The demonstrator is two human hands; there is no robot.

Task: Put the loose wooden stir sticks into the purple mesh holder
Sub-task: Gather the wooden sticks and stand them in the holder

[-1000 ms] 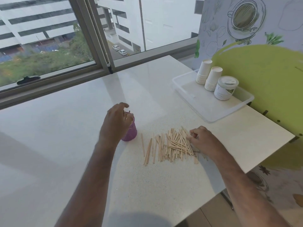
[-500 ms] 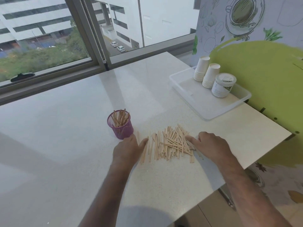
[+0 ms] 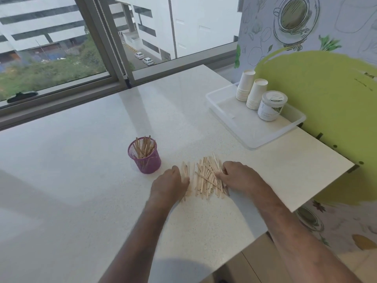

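The purple mesh holder point(image 3: 145, 160) stands upright on the white table point(image 3: 81, 160) with several wooden stir sticks in it. To its right lies a pile of loose wooden stir sticks point(image 3: 206, 177). My left hand point(image 3: 169, 185) lies palm down against the pile's left edge and covers a few sticks there. My right hand point(image 3: 238, 176) rests on the pile's right edge, its bent fingers touching the sticks. Neither hand has a stick lifted. The pile sits between the two hands.
A clear plastic tray point(image 3: 240, 123) at the back right holds two stacks of white paper cups point(image 3: 250, 91) and a lidded white jar point(image 3: 271, 106). The table's right edge point(image 3: 318, 193) runs close to my right arm. A window frame point(image 3: 122, 84) borders the far side.
My left hand left the holder, dropped to the table and moved right onto the pile's left edge. The pile is now narrower between the hands. My right hand stayed on the pile.
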